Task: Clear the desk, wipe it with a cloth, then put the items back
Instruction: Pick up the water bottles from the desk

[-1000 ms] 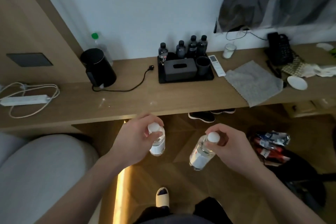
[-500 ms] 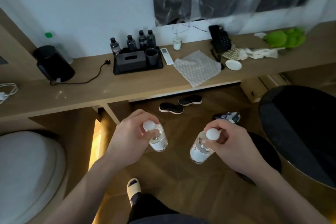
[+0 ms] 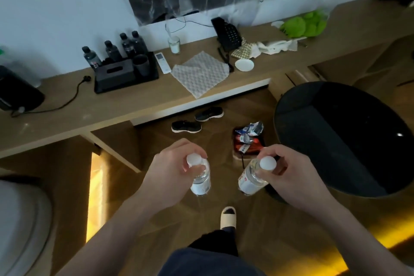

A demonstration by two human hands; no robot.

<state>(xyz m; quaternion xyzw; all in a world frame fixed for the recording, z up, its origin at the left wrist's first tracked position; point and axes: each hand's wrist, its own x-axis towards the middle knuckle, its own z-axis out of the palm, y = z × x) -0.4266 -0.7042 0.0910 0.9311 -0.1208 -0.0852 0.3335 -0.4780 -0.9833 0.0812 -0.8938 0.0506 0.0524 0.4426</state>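
Note:
My left hand [image 3: 170, 168] grips a clear water bottle [image 3: 200, 182] by its neck, white cap up. My right hand [image 3: 291, 175] holds a second clear water bottle [image 3: 251, 180] the same way, tilted slightly left. Both hang over the wooden floor, well short of the long wooden desk [image 3: 134, 105]. On the desk lies a grey patterned cloth [image 3: 199, 74], one corner hanging over the front edge. A black tray [image 3: 125, 78] holds a tissue box, a cup and several dark bottles.
A black kettle [image 3: 18, 94] with its cord sits at the desk's left. A remote [image 3: 162, 63], a glass [image 3: 174, 44], a black phone [image 3: 227, 33], a white dish [image 3: 244, 65] and a green toy [image 3: 302, 26] lie further right. A round black table [image 3: 340, 136] stands at my right; shoes [image 3: 197, 120] and a litter bin lie under the desk.
My view has swung to the right along the desk, bringing the round black table and green toy into sight. Both hands keep holding their bottles in the same pose.

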